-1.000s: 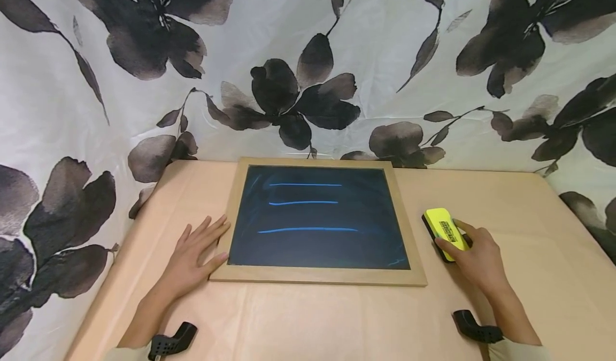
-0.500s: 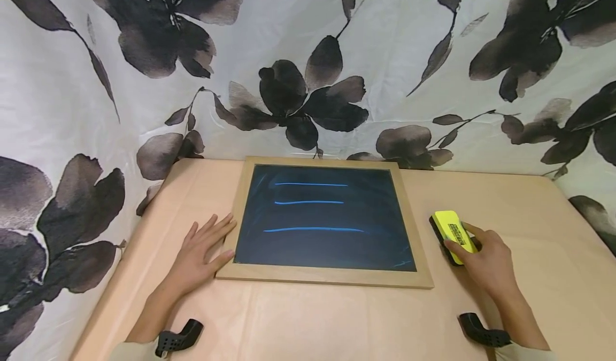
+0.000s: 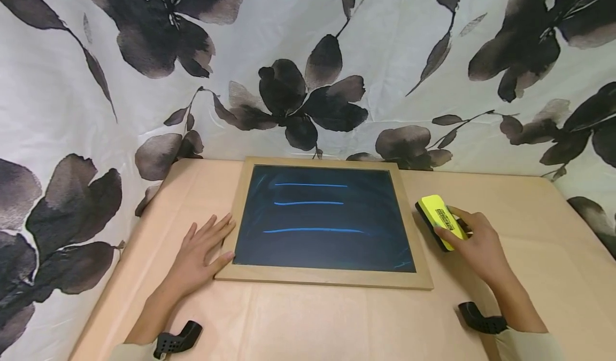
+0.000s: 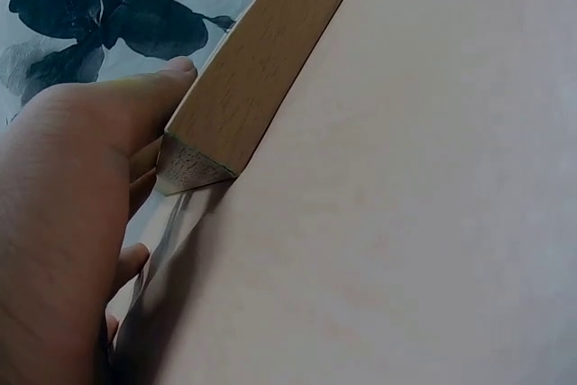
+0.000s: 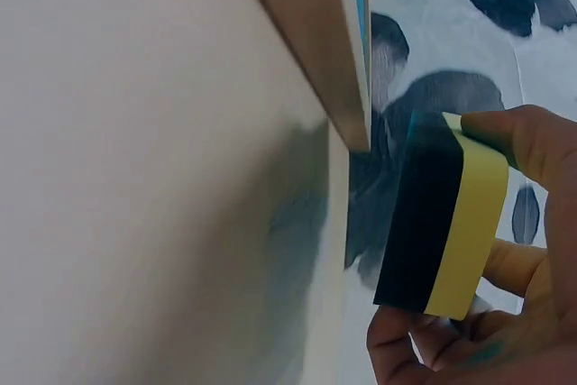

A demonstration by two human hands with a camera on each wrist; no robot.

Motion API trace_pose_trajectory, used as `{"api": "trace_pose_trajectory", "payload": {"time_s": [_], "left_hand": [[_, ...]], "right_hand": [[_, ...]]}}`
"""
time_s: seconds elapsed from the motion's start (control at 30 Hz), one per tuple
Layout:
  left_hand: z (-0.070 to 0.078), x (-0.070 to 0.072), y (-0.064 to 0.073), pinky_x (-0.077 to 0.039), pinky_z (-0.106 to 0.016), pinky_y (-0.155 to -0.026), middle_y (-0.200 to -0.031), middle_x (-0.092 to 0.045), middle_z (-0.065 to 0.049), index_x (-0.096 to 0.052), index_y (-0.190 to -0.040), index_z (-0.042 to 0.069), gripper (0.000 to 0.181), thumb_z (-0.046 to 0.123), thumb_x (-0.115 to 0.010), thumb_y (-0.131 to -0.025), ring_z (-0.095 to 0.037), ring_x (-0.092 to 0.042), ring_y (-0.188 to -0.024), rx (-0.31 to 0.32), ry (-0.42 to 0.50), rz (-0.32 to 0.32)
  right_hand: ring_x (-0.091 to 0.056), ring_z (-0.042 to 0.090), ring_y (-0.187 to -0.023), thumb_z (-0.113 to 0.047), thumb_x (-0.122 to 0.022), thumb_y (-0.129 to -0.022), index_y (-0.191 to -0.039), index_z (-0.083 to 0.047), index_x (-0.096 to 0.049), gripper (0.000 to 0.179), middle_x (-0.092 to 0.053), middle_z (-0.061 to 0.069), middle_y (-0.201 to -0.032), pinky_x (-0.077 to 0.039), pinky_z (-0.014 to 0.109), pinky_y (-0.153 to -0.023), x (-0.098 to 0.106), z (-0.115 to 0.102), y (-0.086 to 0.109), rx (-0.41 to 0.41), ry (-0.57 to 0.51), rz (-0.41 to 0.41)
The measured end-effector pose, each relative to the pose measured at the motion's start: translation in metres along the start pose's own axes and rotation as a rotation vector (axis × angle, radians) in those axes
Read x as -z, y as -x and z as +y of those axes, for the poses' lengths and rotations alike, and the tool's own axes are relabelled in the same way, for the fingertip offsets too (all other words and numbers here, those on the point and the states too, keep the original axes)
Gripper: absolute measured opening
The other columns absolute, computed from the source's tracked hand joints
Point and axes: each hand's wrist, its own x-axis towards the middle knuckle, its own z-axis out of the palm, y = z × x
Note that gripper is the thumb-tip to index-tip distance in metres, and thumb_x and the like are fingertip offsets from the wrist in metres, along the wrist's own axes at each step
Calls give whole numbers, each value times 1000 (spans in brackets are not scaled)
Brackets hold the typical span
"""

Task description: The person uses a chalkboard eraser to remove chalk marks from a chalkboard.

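A small blackboard (image 3: 317, 248) in a light wooden frame lies on the table, with three blue chalk lines across it and faint smears near its edges. My left hand (image 3: 194, 259) rests at the frame's left side, its fingers spread and touching the wood. In the left wrist view its thumb (image 4: 167, 87) lies along the frame's corner. To the right of the board, my right hand (image 3: 478, 243) pinches a yellow board eraser (image 3: 440, 216) with a black felt underside. The right wrist view shows the eraser (image 5: 446, 223) raised off the table, its shadow falling below.
Pale wood-coloured covering lies over the table (image 3: 308, 318). A white cloth with dark flowers (image 3: 308, 99) hangs behind it and along the left side. Black wrist cameras (image 3: 178, 339) sit at both wrists.
My right hand has lifted the eraser and carried it slightly left, nearer the board. The left hand stays at the frame. The head view shifted a little earlier on.
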Motion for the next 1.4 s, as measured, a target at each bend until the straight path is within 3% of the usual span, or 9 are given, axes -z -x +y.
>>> {"api": "trace_pose_trajectory", "payload": {"time_s": [0.37,0.73,1.17,1.4], "left_hand": [[-1,6,3,-5,-64,-107,-153,-34,-2,-40,-147,17,68,41,-65,-88,-37,-27,-139,-23,-33,-34],[-2,7,4,-5,-64,-107,-153,-34,-2,-39,-148,18,69,41,-64,-88,-37,-26,-139,-23,-37,-45],[-1,6,2,-3,-62,-109,-153,-33,-3,-39,-148,17,69,41,-63,-89,-35,-26,-140,-24,-43,-50],[-1,7,4,-3,-61,-109,-153,-33,-4,-38,-148,17,69,41,-64,-89,-36,-26,-140,-16,-35,-52]], "right_hand": [[-44,30,-84,-33,-70,-87,-136,4,-49,64,-48,20,-100,-35,37,-64,-14,-44,-20,140,11,-115],[-44,32,-91,-39,-67,-88,-139,5,-44,71,-45,20,-107,-37,39,-71,-38,-69,-41,131,8,-213],[-45,33,-90,-22,-71,-86,-136,9,-44,65,-46,23,-106,-36,40,-72,-46,-77,-63,192,33,-229],[-45,34,-93,-20,-72,-85,-135,10,-45,64,-46,22,-107,-37,41,-76,-55,-85,-73,166,-10,-261]]}}
